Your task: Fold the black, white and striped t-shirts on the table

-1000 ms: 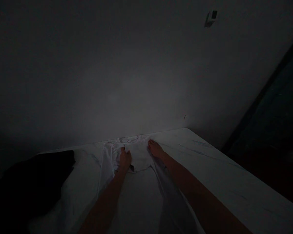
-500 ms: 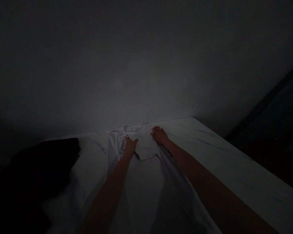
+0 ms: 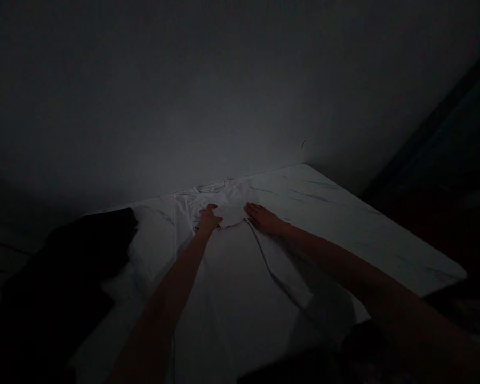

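A white shirt [image 3: 232,201] lies on the marble-patterned table [image 3: 344,218], its round neckline close to the wall. My left hand [image 3: 210,217] rests on the left part of the shirt, thumb and index finger spread apart. Flat and stretched out, my right hand [image 3: 263,218] presses on the shirt's right side. Below both hands runs the shirt's uneven lower edge. More pale cloth [image 3: 240,288] spreads from there toward me; whether it belongs to the same shirt I cannot tell in this dim light.
A heap of black cloth [image 3: 84,256] lies on the table to the left. Behind the table rises a grey wall [image 3: 224,106]. The table's right edge slopes toward a rounded front corner, with a dark area beyond it.
The view has tilted and shifted, showing more of the table's right front corner. The shirt's lower edge now lies flatter and nearer the neckline. My right hand has slid lower on the shirt.
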The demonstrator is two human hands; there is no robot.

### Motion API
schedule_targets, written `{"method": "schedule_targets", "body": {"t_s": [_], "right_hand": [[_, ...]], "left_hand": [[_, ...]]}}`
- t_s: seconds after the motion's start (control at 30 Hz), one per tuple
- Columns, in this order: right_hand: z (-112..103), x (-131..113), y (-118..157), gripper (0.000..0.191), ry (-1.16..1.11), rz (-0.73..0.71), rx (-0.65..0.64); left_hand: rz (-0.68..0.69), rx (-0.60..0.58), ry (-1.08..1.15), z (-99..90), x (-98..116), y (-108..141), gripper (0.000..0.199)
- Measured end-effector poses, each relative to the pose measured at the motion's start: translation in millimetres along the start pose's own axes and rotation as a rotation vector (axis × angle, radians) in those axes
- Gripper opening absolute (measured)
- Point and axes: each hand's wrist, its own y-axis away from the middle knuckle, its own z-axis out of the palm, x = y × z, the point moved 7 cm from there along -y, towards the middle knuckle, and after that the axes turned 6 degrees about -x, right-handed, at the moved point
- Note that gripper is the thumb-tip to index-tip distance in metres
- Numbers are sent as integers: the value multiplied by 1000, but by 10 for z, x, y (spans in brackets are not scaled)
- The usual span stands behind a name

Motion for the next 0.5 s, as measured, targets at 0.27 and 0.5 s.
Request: {"method": "schedule_targets", "body": {"t_s": [0.27,0.5], "right_hand": [[-10,-588,1258,58,-41,-96,-60],[-325,-839,2427,31,-208,23,48]], "left_hand": [[628,-45,-628,433,561,757,41],[993,-439,-634,1150,549,1936,42]]}}
